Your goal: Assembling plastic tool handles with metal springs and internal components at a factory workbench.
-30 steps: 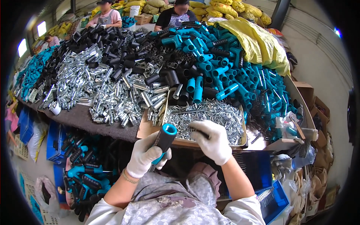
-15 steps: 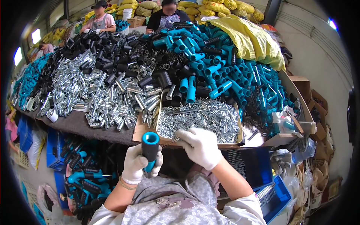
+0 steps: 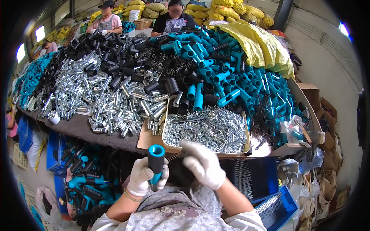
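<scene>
A long table (image 3: 77,127) is carrying most of the stock loose and unsorted: a teal heap of plastic handles (image 3: 239,77) is filling the far right, black sleeves (image 3: 104,50) are lying at the far left, and bright metal tubes (image 3: 111,100) are spreading across the middle. By the look of these piles, a great deal is waiting to be worked through. Below the table's near left edge, blue bins (image 3: 83,181) are holding teal-and-black pieces that appear already put together, so some share seems done, though a smaller one.

At the near edge, a shallow tray of small metal pins (image 3: 208,129) is sitting right in front of the person. The right hand (image 3: 204,163), in a white glove, is curling over the tray's near rim with fingers bent; whether it is pinching a pin cannot be told. The left hand (image 3: 144,177), also gloved, is closing firmly around a teal-and-black handle (image 3: 156,161), holding it upright, open end up, just near-left of the tray.
</scene>
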Motion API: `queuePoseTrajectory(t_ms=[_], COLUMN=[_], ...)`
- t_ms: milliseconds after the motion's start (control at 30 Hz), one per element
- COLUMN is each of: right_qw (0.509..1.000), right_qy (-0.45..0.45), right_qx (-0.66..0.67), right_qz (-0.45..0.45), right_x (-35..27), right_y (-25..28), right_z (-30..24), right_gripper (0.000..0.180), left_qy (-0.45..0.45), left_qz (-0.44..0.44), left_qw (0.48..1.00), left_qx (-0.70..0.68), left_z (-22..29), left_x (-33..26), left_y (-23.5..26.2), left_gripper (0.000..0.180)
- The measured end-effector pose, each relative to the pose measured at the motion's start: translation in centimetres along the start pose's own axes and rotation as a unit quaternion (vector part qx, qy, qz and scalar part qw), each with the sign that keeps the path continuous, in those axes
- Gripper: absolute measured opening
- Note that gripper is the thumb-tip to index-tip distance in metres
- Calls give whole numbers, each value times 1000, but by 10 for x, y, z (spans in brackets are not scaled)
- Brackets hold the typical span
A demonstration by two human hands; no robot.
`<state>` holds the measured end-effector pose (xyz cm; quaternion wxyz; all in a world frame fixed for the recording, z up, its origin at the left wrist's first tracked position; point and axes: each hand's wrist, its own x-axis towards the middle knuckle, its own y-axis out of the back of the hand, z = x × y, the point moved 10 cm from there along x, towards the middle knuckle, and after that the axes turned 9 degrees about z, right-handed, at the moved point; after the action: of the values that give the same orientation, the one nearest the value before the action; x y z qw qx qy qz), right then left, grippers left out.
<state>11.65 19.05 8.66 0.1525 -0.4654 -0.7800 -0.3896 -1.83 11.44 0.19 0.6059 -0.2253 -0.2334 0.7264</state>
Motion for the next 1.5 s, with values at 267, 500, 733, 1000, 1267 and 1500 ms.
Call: queuePoseTrajectory(t_ms=[267, 500, 733, 1000, 1267, 1500], right_qw=[919, 999, 988, 896, 775, 930], right_qy=[-272, -16, -39, 54, -268, -97], right_qx=[198, 35, 97, -366, -531, 39], right_qz=[204, 32, -110, 246, 216, 352], right_x=[-34, -14, -18, 209, 254, 197], right_y=[43, 18, -7, 177, 212, 238], right_z=[50, -10, 4, 110, 255, 184], right_gripper=[18, 20, 15, 20, 62, 56], left_qy=[4, -211, -250, -71, -77, -57], left_qz=[3, -32, -70, 32, 105, 41], left_qw=[983, 834, 794, 955, 968, 964], left_qx=[185, 510, 550, 287, 216, 256], left_z=[0, 29, 28, 1, 10, 3], left_x=[-2, -5, -1, 14, 6, 22], left_y=[17, -13, -29, 8, 26, 30], left_gripper=[70, 55, 53, 56, 70, 47])
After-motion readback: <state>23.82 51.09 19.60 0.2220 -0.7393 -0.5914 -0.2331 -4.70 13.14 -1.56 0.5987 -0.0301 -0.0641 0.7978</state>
